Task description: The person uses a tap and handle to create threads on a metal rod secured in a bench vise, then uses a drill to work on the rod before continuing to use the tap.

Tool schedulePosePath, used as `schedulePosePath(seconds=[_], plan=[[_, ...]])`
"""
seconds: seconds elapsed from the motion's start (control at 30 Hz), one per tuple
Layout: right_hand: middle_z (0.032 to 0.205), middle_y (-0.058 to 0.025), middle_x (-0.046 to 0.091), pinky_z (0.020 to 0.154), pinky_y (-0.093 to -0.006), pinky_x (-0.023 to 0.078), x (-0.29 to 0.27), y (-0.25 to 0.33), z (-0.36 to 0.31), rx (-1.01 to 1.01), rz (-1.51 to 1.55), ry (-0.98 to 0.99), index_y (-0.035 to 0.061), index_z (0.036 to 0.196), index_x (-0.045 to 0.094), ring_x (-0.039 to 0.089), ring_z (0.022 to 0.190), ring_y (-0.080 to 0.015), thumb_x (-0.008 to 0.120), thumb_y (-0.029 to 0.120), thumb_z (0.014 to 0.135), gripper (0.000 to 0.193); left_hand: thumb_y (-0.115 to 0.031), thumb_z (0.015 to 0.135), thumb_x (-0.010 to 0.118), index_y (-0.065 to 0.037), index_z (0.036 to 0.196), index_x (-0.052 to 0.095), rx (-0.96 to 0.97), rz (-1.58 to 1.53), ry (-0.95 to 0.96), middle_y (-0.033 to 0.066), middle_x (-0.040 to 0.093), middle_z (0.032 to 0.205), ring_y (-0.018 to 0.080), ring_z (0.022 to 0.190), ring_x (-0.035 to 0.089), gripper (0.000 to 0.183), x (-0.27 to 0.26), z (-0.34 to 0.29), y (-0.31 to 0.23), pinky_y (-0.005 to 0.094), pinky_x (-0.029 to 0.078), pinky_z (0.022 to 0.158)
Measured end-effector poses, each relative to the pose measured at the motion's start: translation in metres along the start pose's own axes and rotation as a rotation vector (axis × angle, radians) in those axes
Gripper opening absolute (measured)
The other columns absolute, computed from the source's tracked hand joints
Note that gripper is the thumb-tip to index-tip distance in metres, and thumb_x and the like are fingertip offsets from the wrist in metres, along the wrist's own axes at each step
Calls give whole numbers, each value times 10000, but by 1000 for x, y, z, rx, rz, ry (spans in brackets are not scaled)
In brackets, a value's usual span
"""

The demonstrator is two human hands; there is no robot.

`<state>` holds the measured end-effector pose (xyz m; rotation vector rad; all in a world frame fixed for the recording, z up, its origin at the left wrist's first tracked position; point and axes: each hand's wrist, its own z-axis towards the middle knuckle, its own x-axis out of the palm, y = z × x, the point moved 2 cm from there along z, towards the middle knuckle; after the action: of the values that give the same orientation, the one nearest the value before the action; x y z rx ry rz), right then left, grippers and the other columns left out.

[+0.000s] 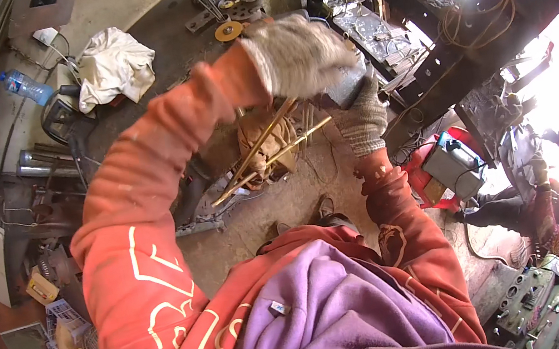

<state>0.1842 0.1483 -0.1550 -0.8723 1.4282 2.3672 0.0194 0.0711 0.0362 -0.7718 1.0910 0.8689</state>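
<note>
Both my arms, in red sleeves, are raised in front of me. My left hand (298, 56) wears a grey knit glove and is closed over the top of a dark grey metal object (347, 85). In a matching glove, my right hand (367, 121) grips the same object from below. I cannot make out the object's shape, since the gloves hide most of it. Below the hands, several thin brass-coloured rods (268, 149) lie slanted over a tan cloth on the dirt floor, apart from both hands.
A white cloth (111, 66), a plastic bottle (24, 84) and an orange grinding disc (228, 31) lie at the back. A dark metal frame (423, 73) stands on the right, above a red-and-grey machine box (449, 171). Another person (554, 220) crouches at the far right beside a green machine (529, 296).
</note>
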Motion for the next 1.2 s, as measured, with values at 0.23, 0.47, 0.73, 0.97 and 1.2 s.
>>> schedulePosePath(seconds=[0.23, 0.47, 0.73, 0.97, 1.2], plan=[[1209, -207, 767, 850, -456, 634, -8, 7, 4, -46, -14, -37, 129, 1675, 297, 788, 1011, -386, 1000, 623, 649, 1338, -223, 958, 677, -157, 1506, 626, 374, 305, -103, 145, 650, 1511, 359, 1328, 651, 554, 14, 24, 36, 484, 550, 1087], [1212, -244, 746, 877, -505, 593, 0, -11, 3, -33, -2, -8, 101, 1695, 201, 752, 1038, -455, 974, 603, 659, 1387, -293, 962, 685, -132, 1026, 793, 164, 264, 194, 72, 763, 1077, 326, 1100, 706, 204, 27, 32, 75, 461, 598, 898], [1236, -239, 731, 916, -475, 590, 2, 12, -2, -85, 34, -31, 80, 1686, 213, 742, 1094, -426, 999, 526, 658, 1368, -434, 1084, 633, -74, 1062, 814, -604, 131, -145, 145, 790, 931, 336, 861, 765, 403, -14, -92, -39, 448, 617, 777], [1269, -244, 731, 925, -472, 601, -10, 2, 2, 29, 71, 30, 100, 1711, 188, 755, 1082, -404, 995, 545, 659, 1398, -239, 991, 780, 7, 1062, 789, -514, -1043, 69, 107, 804, 978, 186, 813, 749, 256, -79, -74, -72, 304, 599, 745], [1330, -217, 723, 919, -446, 613, -9, 9, 1, -42, 70, -34, 105, 1678, 289, 757, 1107, -370, 1047, 551, 613, 1380, -228, 986, 743, -38, 1079, 799, 133, -126, -259, 115, 806, 1099, 300, 999, 763, 219, -5, 13, 8, 422, 604, 884]])
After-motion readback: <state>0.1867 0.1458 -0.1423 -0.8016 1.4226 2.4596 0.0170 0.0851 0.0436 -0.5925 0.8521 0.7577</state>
